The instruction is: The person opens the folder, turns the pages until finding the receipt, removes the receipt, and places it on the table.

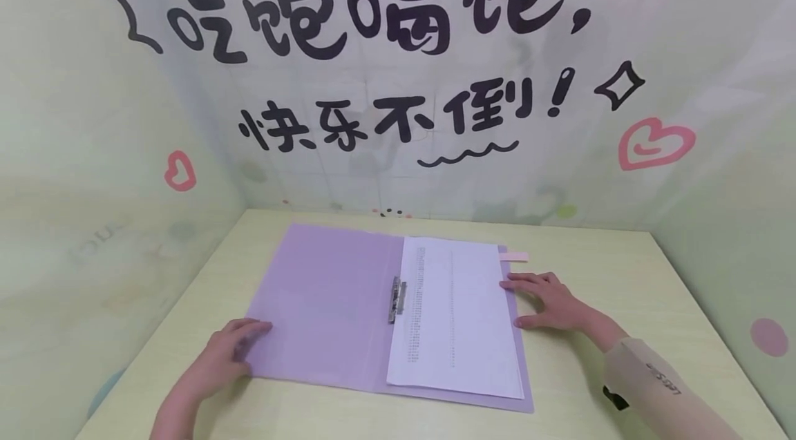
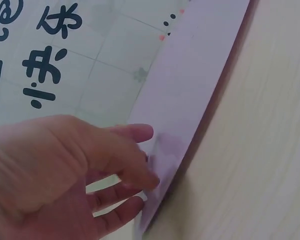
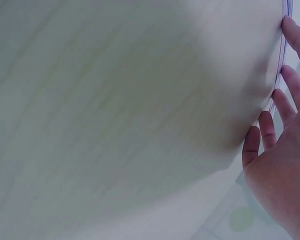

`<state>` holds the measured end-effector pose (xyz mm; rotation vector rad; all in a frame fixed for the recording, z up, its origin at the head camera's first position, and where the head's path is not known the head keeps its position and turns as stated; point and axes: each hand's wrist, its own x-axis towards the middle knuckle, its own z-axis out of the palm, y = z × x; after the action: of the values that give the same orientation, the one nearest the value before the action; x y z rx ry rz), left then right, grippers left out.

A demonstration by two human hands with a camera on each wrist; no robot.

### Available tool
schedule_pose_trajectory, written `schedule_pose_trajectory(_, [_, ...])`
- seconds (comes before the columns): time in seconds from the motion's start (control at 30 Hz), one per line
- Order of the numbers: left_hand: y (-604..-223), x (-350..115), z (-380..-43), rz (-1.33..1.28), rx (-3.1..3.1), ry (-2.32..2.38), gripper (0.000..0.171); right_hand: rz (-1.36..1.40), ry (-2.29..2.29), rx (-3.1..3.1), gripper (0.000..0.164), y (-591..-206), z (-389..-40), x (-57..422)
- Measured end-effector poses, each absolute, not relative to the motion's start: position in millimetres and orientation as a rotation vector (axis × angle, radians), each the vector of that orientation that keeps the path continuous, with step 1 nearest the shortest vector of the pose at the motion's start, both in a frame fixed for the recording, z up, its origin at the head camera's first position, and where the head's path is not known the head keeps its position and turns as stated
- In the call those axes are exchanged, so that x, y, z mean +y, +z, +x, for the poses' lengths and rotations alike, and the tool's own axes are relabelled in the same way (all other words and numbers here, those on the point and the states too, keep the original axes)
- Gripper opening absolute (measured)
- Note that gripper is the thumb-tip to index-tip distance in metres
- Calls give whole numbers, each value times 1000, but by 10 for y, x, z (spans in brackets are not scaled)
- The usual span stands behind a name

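A purple folder (image 1: 329,302) lies spread flat on the table. White printed sheets (image 1: 472,322) rest on its right side, next to a metal clip (image 1: 394,302) near the spine. From the right edge, close to the top, sticks out a pale pink tab (image 1: 515,257). My left hand (image 1: 219,360) is at the folder's left edge, its fingers over the cover; the left wrist view shows the thumb (image 2: 145,177) by that edge, with the fingers loosely bent. Along the right edge, the fingertips of my right hand (image 1: 556,305) touch the folder and sheets, fingers spread.
The pale wood-grained table (image 1: 622,274) extends around the folder. A wall covering (image 1: 348,184) with black lettering stands behind it, and patterned sheets hang at both sides. A beige sleeve (image 1: 659,385) covers the right forearm.
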<state>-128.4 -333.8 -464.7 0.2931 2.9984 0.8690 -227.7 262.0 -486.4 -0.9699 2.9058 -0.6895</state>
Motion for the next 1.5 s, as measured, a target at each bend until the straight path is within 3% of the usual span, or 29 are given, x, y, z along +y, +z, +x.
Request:
schedule_pose_trajectory(0.13, [-4650,-3339,-1290,299,3007,814,60,-959,-688,2899,68,-4854,-2273,2593])
schedule_pose_trajectory(0.37, [-4704,-3290,-1308,267,2996,741,71,-943,-615,2858,68,-4729,-2281,2567])
schedule_pose_trajectory(0.5, [-4729,-3270,-1298,284,3018,720,72,-966,-586,2785,60,-4565,-2355,2523])
schedule_pose_trajectory(0.7, [-4699,-3258,-1289,278,3016,703,72,-781,-776,2731,47,-4396,-2507,2444])
schedule_pose_trajectory(1.1, [-4663,-3259,-1270,244,2993,682,72,-494,-1284,2653,56,-4491,-2818,2254])
schedule_pose_trajectory(1.5, [-4671,-3239,-1318,251,2970,706,73,-146,-1225,2791,67,-4857,-2852,2132])
